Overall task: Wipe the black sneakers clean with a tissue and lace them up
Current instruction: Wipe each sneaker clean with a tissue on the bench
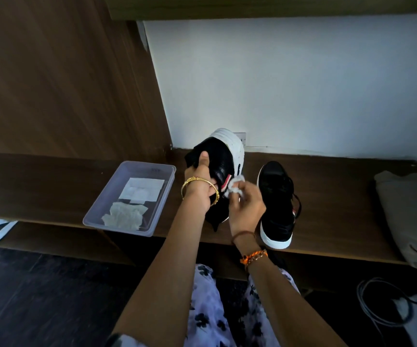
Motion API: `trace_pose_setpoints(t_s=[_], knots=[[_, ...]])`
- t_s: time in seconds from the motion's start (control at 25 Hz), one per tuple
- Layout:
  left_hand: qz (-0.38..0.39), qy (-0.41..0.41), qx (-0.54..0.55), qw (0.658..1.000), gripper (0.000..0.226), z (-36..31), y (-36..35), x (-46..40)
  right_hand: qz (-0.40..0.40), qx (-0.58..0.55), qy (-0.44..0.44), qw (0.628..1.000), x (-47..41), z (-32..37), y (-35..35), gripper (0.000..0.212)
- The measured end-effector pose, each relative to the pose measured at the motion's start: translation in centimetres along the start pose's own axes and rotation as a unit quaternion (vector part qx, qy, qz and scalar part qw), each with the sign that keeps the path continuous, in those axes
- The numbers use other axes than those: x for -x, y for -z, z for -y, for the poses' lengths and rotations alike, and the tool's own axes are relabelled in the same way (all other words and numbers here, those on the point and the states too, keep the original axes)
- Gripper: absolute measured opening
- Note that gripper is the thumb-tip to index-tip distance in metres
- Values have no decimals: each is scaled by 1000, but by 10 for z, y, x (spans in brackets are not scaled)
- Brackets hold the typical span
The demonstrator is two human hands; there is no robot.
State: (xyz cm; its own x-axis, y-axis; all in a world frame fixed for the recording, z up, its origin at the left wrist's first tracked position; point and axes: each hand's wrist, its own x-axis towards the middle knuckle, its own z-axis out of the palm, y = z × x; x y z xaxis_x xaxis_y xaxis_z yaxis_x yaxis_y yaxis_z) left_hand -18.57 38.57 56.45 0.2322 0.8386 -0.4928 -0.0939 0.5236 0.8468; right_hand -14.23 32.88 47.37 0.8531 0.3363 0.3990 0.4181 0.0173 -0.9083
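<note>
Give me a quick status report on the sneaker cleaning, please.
Left hand grips lifted sneaker. Right hand pinches tissue against it. Second sneaker waits on shelf. Nothing blocking.

On the table [52, 176], the tray [130, 199] lies at centre left of the frame, the held sneaker [223, 159] stands right of it, and the second sneaker [277, 204] lies further right, before the wall [302, 83].

1 head-worn wide-angle view, looking forward and steeply down from above the wooden bench [65, 176]. Close over both forearms, hands near frame centre. Facing the white wall [302, 83] behind the bench, with dark floor [40, 296] along the bottom edge. Straight lines bowed toward the frame edges.
</note>
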Motion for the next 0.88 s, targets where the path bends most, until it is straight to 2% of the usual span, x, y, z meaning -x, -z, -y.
trace_pose_setpoints(t_s=[0.08,0.16,0.24,0.32,0.44,0.56,0.64,0.72,0.8,0.88], knots=[[14,3,-1,1000,57,-1,1,0,21,3,-69,997,6,-3,2,7],[25,13,7,1000,55,-2,-1,1,-12,-50,-114,992,-12,11,-5,10],[34,12,0,999,51,-1,-3,6,-48,-89,-105,989,-40,34,-10,15],[46,8,-4,999,49,0,-4,11,-50,-106,-88,989,-58,44,-11,16],[54,12,-13,998,51,0,-6,9,-40,-79,-96,991,-45,25,-3,16],[64,31,-20,997,53,0,-5,12,-4,-4,-244,970,-10,-16,6,11],[73,42,-30,996,52,4,-4,15,7,-9,-317,948,2,-23,10,11],[75,39,-33,996,52,7,-5,15,-29,-71,-313,947,-7,-10,9,12],[74,38,-18,996,53,4,-5,11,-57,-137,-259,954,-27,12,8,12],[74,35,-15,997,55,1,-3,6,-51,-166,-187,967,-44,25,4,12]])
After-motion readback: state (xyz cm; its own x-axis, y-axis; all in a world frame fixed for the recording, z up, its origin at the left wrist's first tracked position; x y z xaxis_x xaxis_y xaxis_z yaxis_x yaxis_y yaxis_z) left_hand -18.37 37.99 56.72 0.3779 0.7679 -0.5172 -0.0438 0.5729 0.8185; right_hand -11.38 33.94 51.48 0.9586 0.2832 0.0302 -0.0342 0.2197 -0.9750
